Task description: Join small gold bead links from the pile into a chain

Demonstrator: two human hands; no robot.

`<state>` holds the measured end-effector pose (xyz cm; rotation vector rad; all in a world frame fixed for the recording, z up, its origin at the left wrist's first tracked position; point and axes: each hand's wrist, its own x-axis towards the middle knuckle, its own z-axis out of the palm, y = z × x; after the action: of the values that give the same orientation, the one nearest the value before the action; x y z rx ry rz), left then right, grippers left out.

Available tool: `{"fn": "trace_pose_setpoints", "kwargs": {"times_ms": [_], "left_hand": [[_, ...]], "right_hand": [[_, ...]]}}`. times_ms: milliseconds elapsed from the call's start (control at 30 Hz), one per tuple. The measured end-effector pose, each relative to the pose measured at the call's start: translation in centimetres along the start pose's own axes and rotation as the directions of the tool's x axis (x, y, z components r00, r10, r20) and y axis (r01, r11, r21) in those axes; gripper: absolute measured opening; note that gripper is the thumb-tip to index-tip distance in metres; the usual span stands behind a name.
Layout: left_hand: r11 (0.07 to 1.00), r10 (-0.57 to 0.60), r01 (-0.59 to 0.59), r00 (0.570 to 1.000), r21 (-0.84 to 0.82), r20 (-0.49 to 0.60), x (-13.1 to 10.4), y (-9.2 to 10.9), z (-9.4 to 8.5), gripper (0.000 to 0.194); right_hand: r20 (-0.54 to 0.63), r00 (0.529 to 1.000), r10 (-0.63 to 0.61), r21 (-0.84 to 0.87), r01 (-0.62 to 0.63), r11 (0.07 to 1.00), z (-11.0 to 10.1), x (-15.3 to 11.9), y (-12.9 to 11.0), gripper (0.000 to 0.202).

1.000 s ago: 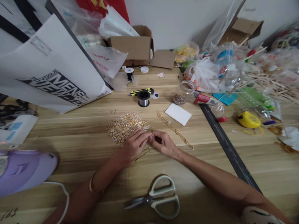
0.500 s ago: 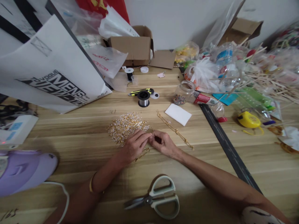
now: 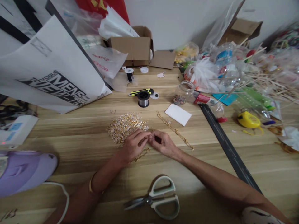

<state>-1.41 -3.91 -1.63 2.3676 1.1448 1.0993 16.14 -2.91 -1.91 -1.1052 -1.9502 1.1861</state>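
My left hand (image 3: 135,144) and my right hand (image 3: 162,143) meet fingertip to fingertip over the table, both pinched closed. Whatever is between the fingertips is too small to make out. Beside and partly behind my left hand lies a pile of small gold and clear beads or charms (image 3: 126,126). A short gold chain (image 3: 143,153) runs out from under my left hand on the table. To the right of my right hand, a longer gold chain (image 3: 175,130) with small beads lies stretched diagonally. Scissors with pale handles (image 3: 153,199) rest nearer to me, blades pointing left.
A wire spool (image 3: 143,99), a yellow cutter (image 3: 140,91), a white card (image 3: 178,114) and a jar with beads (image 3: 183,92) stand beyond my hands. A purple iron (image 3: 28,172) is at left, a yellow tape measure (image 3: 249,119) at right, a large paper bag (image 3: 53,65) behind.
My left fingers have shifted slightly, opening a small gap below the index finger, and the hand covers a little more of the short chain. My right hand stays nearly still.
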Motion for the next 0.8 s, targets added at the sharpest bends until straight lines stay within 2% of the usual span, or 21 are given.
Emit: {"fn": "trace_pose_setpoints", "kwargs": {"times_ms": [133,300,533,800], "left_hand": [[0.997,-0.056,0.054,0.998,-0.052,-0.034,0.22,0.05,0.02,0.019],[0.988,-0.106,0.103,0.994,-0.117,-0.021,0.24,-0.11,0.06,0.021],[0.991,-0.093,0.088,0.995,-0.101,-0.041,0.14,-0.44,0.17,0.024],[0.997,-0.060,0.059,0.998,-0.051,-0.035,0.15,-0.21,0.14,0.020]], "right_hand": [[-0.005,1.000,0.006,0.014,-0.006,1.000,0.08,0.03,0.23,0.010],[-0.010,1.000,0.009,0.026,-0.009,1.000,0.11,0.06,0.38,0.009],[0.003,1.000,0.001,0.071,-0.001,0.997,-0.07,0.08,0.11,0.009],[0.007,1.000,0.003,0.046,-0.003,0.999,-0.04,0.09,0.08,0.008]]}}
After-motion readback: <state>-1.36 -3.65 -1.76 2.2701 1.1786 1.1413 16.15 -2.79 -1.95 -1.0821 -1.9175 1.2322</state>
